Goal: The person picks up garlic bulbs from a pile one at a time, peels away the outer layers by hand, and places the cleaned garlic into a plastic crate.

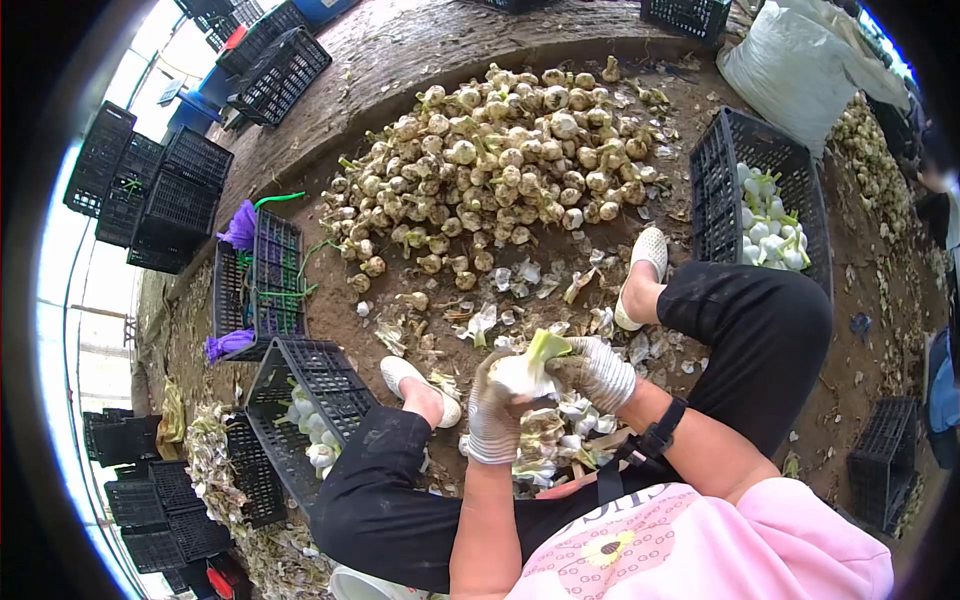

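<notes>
Between my hands, above my lap, is a white garlic bulb (524, 376) with a thick pale-green stem stub tilted up to the right. My left hand (491, 408), in a soiled knit glove, is closed around the bulb's left side. Gloved too, my right hand (598, 373) is closed at the bulb's right side, by the base of the stem; its fingertips are partly hidden. Loose white garlic skins (545, 440) lie below and behind the hands.
A large heap of unpeeled garlic (500, 165) covers the ground ahead. Black crates with cleaned white bulbs stand on my right (708, 190) and left (335, 375). Another crate (278, 270) bears purple and green ties. A white sack (790, 70) stands at the far right.
</notes>
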`<state>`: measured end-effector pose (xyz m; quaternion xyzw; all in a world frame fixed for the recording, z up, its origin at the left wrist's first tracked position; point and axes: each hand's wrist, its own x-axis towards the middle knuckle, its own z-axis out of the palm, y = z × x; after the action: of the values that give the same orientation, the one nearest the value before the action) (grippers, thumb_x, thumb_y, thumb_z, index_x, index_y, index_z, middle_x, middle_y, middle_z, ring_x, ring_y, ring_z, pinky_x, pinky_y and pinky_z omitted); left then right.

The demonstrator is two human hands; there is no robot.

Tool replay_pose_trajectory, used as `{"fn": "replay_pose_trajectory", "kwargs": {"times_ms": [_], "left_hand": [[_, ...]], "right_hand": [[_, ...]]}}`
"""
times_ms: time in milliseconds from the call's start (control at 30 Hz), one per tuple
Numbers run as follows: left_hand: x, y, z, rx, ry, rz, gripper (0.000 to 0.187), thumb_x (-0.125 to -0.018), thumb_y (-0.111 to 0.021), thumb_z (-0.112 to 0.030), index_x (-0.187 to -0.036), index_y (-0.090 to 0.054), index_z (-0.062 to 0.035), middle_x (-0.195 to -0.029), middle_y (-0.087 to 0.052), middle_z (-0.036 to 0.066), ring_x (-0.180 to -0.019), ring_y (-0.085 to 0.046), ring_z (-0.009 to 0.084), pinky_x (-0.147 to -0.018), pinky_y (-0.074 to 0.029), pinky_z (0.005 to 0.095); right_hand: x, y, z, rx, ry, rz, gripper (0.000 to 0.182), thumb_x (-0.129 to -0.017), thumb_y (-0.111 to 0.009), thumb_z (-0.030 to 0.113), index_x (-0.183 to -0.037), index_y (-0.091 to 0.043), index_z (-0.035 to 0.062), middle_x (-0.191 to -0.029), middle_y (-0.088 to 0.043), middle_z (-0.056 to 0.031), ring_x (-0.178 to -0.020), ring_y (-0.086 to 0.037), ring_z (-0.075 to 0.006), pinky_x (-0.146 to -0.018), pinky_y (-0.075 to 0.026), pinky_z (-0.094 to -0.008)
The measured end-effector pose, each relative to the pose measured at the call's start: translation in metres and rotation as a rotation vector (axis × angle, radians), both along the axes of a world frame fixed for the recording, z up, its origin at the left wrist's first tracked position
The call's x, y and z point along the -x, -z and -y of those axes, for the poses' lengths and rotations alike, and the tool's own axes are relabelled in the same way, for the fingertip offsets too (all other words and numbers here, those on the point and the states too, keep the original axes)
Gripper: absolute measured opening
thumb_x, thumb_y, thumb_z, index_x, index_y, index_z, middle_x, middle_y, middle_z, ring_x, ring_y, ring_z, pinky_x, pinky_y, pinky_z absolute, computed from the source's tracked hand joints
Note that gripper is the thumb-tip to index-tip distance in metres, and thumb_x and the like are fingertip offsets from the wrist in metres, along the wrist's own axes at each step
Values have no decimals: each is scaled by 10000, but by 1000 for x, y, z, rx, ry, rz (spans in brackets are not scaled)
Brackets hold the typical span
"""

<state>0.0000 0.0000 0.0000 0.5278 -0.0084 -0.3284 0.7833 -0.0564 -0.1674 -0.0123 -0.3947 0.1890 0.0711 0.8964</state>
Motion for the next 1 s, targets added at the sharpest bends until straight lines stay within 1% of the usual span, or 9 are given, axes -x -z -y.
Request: {"fn": "replay_pose_trajectory", "kwargs": {"times_ms": [100,267,300,433,500,567,667,833,1000], "left_hand": [[-14,-1,3,60,-23,-244,510,-833,-575,-190,-1271,-348,-61,-1112,-505,125,-872,-593,220,-654,-556,317],[7,24,10,-385,-40,654,519,-812,-601,-107,-1257,-350,-13,-1104,-473,128,-915,-560,217,-693,-527,311],[8,-17,22,-373,-98,196,487,-805,-634,-167,-1200,-406,1,-1062,-496,107,-855,-567,180,-645,-515,273],[-25,-13,-5,192,-545,-266,284,-816,-590,-307,-926,-600,-45,-824,-597,58,-723,-602,173,-532,-524,288],[-32,-19,-13,225,-632,-205,364,-823,-539,-412,-944,-594,-73,-836,-611,64,-667,-610,195,-542,-549,303],[-32,-7,-18,225,-500,2,522,-813,-547,-486,-1086,-513,-42,-921,-590,87,-760,-598,204,-626,-543,309],[1,-20,10,-52,-292,245,924,-709,-553,-673,-1322,-288,-35,-1174,-452,104,-1060,-476,194,-870,-446,322],[3,-37,11,-206,-183,407,629,-725,-721,-387,-1174,-500,-6,-1174,-509,130,-1080,-486,227,-953,-365,347],[-11,-31,5,-761,-21,1186,183,-695,-688,-100,-855,-643,-24,-802,-634,135,-748,-606,293,-695,-469,361]], "right_hand": [[-5,-11,9,-8,5,-54,175,-817,-589,45,-986,-613,8,-803,-611,1,-648,-522,-55,-568,-428,-194],[4,-3,-8,498,-122,156,167,-832,-568,66,-984,-614,14,-781,-595,2,-683,-529,-82,-620,-451,-230],[2,-2,-11,445,-81,132,159,-842,-572,88,-977,-615,15,-791,-604,-10,-679,-531,-80,-609,-456,-230],[-11,-7,35,-172,106,117,251,-843,-603,135,-1047,-580,-9,-980,-633,-96,-803,-611,-144,-696,-507,-272],[-14,58,34,-12,-118,156,375,-798,-648,117,-1141,-540,9,-1036,-616,-107,-896,-601,-178,-779,-505,-306],[2,-7,11,262,-528,106,668,-734,-719,172,-1308,-397,59,-1137,-567,-117,-1019,-536,-192,-885,-441,-300],[-1,-19,-12,252,-287,195,686,-747,-717,241,-1304,-379,23,-1123,-558,-90,-987,-537,-162,-868,-436,-269],[-5,-24,4,60,-167,13,674,-739,-729,268,-1279,-393,48,-1127,-539,-62,-970,-558,-150,-807,-494,-297],[-7,-27,2,368,-293,-40,483,-789,-672,161,-1200,-452,35,-1017,-562,-35,-872,-540,-113,-745,-481,-251]]}}
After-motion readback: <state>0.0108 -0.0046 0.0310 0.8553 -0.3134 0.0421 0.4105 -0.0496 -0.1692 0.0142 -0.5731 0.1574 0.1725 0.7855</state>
